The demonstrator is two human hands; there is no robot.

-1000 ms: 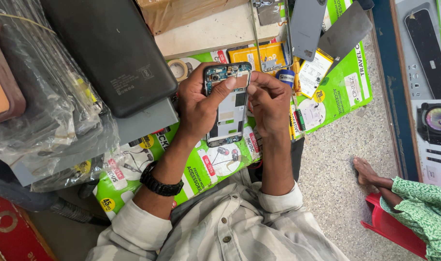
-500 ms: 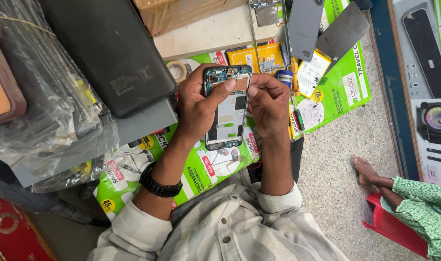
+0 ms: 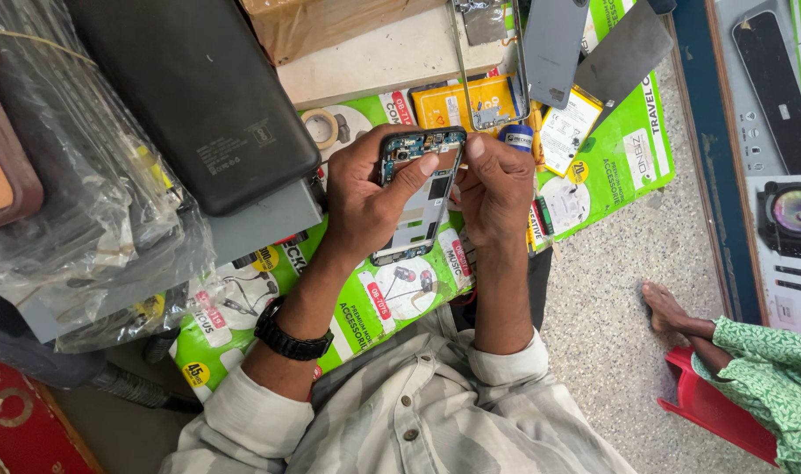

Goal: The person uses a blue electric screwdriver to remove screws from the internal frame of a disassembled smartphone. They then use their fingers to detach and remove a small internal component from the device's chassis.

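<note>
A: Opened smartphone [image 3: 418, 197], back cover off, circuit board showing — where is it relative to my hands?

B: Up off the worktop [image 3: 593, 175], between both hands. Left hand [image 3: 365, 197] wraps the left edge, grip closed around the frame, thumb across the board near the top. Long axis runs away from me, camera end farthest, leaning slightly right.

A: And my right hand [image 3: 497, 189]?

B: Touching the right edge up near the top. Fingers curled in tight, thumb tip at the upper corner. Could be pinching something small, I cannot tell.

A: Which hand is nearer the board's top end?

B: Both about level there; left carries the phone, right only meets its upper corner.

A: Nearby?

B: Yellow battery pack [image 3: 466, 105] just beyond the phone, grey back cover [image 3: 554, 48] further up, tape roll [image 3: 321, 129] to the left.
</note>
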